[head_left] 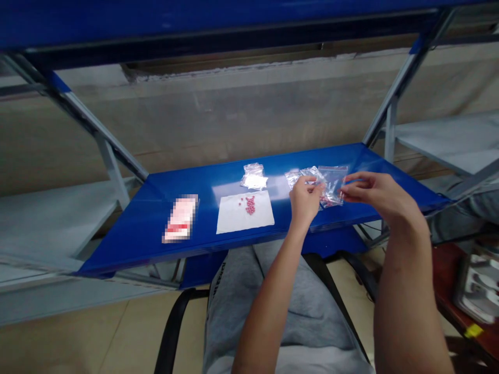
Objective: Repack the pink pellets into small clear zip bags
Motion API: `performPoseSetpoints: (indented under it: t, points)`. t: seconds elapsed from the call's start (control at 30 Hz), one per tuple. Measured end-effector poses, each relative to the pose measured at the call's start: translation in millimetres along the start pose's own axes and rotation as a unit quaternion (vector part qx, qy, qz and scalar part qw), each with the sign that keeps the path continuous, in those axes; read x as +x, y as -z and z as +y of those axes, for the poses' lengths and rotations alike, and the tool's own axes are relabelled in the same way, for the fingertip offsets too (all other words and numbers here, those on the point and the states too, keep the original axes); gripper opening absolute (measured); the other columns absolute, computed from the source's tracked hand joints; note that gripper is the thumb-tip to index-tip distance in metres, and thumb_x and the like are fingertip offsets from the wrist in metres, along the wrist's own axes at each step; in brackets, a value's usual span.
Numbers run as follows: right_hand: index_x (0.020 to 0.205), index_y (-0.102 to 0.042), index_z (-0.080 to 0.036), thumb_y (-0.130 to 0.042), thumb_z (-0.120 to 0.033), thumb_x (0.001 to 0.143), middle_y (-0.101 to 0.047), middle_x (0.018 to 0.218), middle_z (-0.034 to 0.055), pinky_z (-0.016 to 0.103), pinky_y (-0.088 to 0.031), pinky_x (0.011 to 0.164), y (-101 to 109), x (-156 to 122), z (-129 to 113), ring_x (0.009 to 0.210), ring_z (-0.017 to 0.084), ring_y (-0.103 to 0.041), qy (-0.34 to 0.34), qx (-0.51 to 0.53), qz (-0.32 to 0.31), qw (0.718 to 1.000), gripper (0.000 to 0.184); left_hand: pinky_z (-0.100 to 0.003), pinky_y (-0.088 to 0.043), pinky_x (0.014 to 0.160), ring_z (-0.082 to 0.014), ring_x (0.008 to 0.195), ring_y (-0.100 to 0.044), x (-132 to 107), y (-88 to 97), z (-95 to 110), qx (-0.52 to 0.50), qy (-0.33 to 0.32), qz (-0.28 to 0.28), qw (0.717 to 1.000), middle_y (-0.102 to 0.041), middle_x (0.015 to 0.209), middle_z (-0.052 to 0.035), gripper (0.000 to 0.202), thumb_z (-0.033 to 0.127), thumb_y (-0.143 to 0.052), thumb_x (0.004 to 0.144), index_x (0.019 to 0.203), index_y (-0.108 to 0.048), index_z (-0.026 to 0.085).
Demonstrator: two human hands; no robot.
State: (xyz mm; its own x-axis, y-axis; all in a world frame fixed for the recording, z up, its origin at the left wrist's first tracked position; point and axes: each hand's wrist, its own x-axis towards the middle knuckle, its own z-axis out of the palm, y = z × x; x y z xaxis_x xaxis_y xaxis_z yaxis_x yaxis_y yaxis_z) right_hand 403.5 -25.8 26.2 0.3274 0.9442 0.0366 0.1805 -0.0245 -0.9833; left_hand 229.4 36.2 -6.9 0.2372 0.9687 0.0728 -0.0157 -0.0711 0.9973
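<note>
"What do you see from the remote desk?"
"I see the right hand (364, 188) pinched on the right edge of a clear, flat plastic zip bag (332, 179), over the right half of a blue rectangular table (136, 223); the left hand (306, 200) meets its left side, grip impossible to tell."
"The beads?"
"Round pink beads (250, 205) on white rectangular paper (234, 222), near the front edge."
</note>
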Motion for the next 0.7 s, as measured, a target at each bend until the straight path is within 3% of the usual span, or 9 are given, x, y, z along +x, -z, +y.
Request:
performPoseSetpoints:
  t: [0.13, 0.27, 0.37, 0.53, 0.7]
  points:
    - [0.082, -0.074, -0.021, -0.093, -0.031, 0.064, -0.074, 0.07, 0.0074, 0.033, -0.061, 0.056, 28, 38, 9, 0.06, 0.02, -0.069, -0.004, -0.018, 0.021, 1.0, 0.028, -0.026, -0.055, 0.064, -0.0132, 0.062, -0.069, 19, -33.0, -11, -0.019, 0.035, -0.02, 0.999, -0.076, 0.094, -0.0049, 0.04, 0.018, -0.071, 0.089, 0.126, -0.058, 0.019]
    - [0.086, -0.073, -0.018, -0.081, -0.018, 0.076, -0.072, 0.07, 0.0068, 0.026, -0.057, 0.054, 35, 80, 23, 0.062, 0.017, -0.068, -0.063, -0.081, 0.025, 0.994, 0.012, -0.026, -0.056, 0.069, -0.0132, 0.065, -0.07, 47, -57.8, -26, 0.017, 0.02, -0.06, 0.998, -0.075, 0.088, -0.0031, 0.043, 0.007, -0.064, 0.087, 0.128, -0.06, 0.018]
    - [0.088, -0.074, -0.015, -0.076, -0.01, 0.077, -0.07, 0.069, 0.0058, 0.028, -0.057, 0.053, 29, 111, 33, 0.06, 0.016, -0.066, -0.08, -0.122, 0.045, 0.988, 0.013, -0.028, -0.055, 0.083, -0.0169, 0.082, -0.073, 79, -68.1, -31, 0.132, -0.015, -0.062, 0.989, -0.078, 0.088, -0.0079, 0.027, 0.008, -0.063, 0.087, 0.112, -0.071, 0.015]
    - [0.103, -0.076, -0.008, -0.077, -0.01, 0.076, -0.073, 0.072, 0.0073, 0.028, -0.059, 0.059, 17, 150, 48, 0.058, 0.014, -0.065, -0.056, -0.293, 0.096, 0.95, 0.027, -0.029, -0.051, 0.092, -0.0227, 0.108, -0.071, 128, -76.0, -27, 0.265, 0.013, -0.082, 0.961, -0.079, 0.111, -0.0145, 0.02, 0.009, -0.071, 0.081, 0.1, -0.077, 0.015]
    - [0.108, -0.078, -0.006, -0.071, -0.006, 0.077, -0.077, 0.077, 0.0117, 0.026, -0.057, 0.062, 13, 166, 60, 0.058, 0.017, -0.069, -0.071, -0.359, 0.082, 0.927, 0.032, -0.031, -0.05, 0.09, -0.0282, 0.11, -0.071, 139, -76.0, -31, 0.29, 0.032, -0.099, 0.951, -0.078, 0.11, -0.0196, 0.024, 0.0, -0.073, 0.072, 0.092, -0.078, 0.011]
